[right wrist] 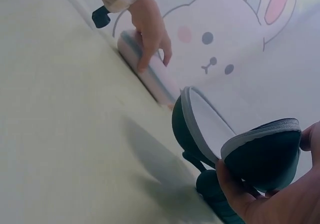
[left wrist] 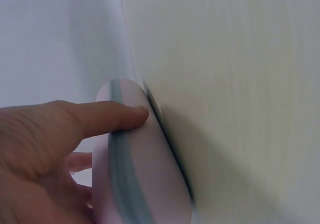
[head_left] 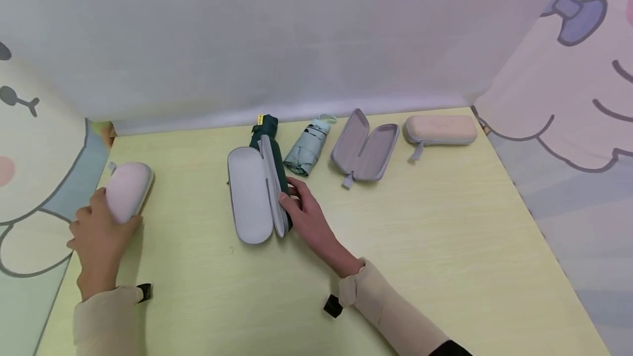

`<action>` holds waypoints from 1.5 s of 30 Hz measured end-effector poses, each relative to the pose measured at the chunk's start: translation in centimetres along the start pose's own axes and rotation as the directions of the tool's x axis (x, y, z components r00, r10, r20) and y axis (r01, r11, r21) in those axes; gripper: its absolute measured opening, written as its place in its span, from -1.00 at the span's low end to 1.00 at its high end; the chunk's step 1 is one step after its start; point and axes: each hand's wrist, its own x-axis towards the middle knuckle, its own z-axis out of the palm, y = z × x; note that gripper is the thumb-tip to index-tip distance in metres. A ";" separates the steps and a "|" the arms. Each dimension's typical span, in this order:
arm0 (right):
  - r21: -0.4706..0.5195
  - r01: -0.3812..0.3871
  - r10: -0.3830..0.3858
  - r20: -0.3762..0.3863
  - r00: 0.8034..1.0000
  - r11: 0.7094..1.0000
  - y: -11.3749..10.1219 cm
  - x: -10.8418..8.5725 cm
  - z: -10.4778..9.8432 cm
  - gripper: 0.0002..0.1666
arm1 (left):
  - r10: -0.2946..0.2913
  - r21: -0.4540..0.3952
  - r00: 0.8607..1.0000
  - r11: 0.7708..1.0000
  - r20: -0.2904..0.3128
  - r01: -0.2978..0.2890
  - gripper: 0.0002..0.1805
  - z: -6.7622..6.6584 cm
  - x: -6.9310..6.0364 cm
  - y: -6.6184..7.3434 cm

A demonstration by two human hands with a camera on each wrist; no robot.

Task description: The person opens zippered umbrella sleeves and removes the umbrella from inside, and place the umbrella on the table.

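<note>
On the table (head_left: pixel 193 290), hands (head_left: pixel 101 235) around pink case (head_left: pixel 131 183) and open green case (right wrist: pixel 262 156), near umbrella's (head_left: pixel 268 126) illegible yellow label (head_left: pixel 260 120)

the green case (head_left: pixel 251 196) partly hides the dark umbrella (head_left: pixel 266 126).

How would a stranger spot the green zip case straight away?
On the pale yellow table, find the light blue folded umbrella, then look just left in the head view. There the right hand holds the open zip case, pale grey inside. Unlike the untouched mauve-grey open case farther right, its shell is dark green.
</note>
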 end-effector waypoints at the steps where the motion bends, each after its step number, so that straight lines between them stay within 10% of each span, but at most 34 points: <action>1: 0.000 0.005 -0.005 0.004 1.000 1.000 -0.1 0.4 0.2 -0.42 | -0.008 -0.011 1.000 1.000 -0.003 0.008 0.02 0.0 0.0 0.0; 10: 0.037 0.003 -0.003 0.002 1.000 0.999 -0.1 3.3 1.3 -0.37 | -0.015 -0.051 0.999 0.999 -0.029 0.013 0.02 0.1 -1.2 -0.5; 45: -0.158 -0.008 0.028 0.127 0.992 0.987 -2.8 12.6 8.8 -0.25 | 0.064 -0.114 0.991 0.991 -0.113 -0.077 0.04 1.9 -13.4 2.3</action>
